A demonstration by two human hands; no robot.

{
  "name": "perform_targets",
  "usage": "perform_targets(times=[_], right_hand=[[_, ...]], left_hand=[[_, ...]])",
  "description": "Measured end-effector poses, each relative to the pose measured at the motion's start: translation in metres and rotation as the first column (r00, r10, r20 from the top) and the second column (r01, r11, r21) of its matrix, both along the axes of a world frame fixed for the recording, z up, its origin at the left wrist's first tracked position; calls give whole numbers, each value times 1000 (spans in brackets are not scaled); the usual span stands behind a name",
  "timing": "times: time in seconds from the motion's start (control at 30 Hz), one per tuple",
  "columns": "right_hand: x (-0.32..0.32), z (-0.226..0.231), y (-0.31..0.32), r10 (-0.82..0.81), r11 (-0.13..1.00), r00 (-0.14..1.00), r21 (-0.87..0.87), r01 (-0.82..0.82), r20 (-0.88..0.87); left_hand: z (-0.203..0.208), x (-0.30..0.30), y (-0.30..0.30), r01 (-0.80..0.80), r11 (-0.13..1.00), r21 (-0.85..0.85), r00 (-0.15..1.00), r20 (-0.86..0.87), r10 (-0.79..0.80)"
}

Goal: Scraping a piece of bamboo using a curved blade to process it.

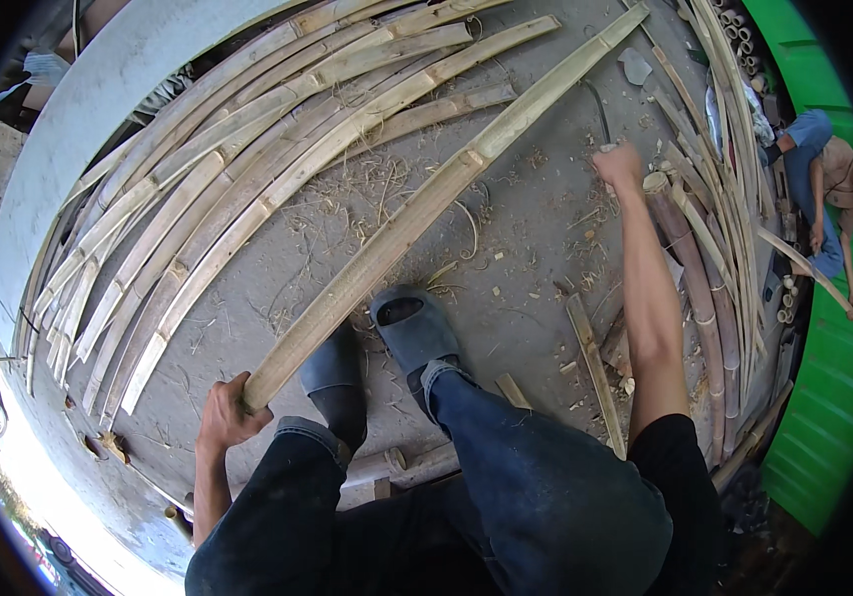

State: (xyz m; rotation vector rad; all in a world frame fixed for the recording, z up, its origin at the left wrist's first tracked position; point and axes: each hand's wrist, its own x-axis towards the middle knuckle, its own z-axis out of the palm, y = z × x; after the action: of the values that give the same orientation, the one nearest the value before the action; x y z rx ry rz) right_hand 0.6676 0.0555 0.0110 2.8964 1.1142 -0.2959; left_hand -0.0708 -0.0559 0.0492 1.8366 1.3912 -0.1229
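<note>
My left hand is closed around the near end of a long split bamboo strip. The strip slants up and right across my feet, its hollow inner face showing, with a node partway along. Out to the right, my right hand makes a fist around the handle of a tool with a thin, dark, curved blade. That blade points away from me, apart from the strip and to its right; the handle is mostly hidden in my fingers, so its exact kind is unclear.
Many split bamboo lengths lie fanned out at left. Round bamboo poles and thin strips lie at right, near an offcut. Shavings litter the grey floor. Another person sits far right by green corrugated sheeting.
</note>
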Motion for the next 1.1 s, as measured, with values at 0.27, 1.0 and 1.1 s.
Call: perform_targets(times=[0.27,1.0,1.1], right_hand=[[-262,1,-88,461,887,754,269,-375,-468],[-219,18,-56,446,879,850,315,-357,-280],[-227,21,-62,482,870,813,285,-402,-325]], left_hand=[[-7,25,3,-26,999,-43,996,79,29],[27,112,19,-53,984,-171,993,98,71],[20,103,9,-44,991,-125,997,63,52]])
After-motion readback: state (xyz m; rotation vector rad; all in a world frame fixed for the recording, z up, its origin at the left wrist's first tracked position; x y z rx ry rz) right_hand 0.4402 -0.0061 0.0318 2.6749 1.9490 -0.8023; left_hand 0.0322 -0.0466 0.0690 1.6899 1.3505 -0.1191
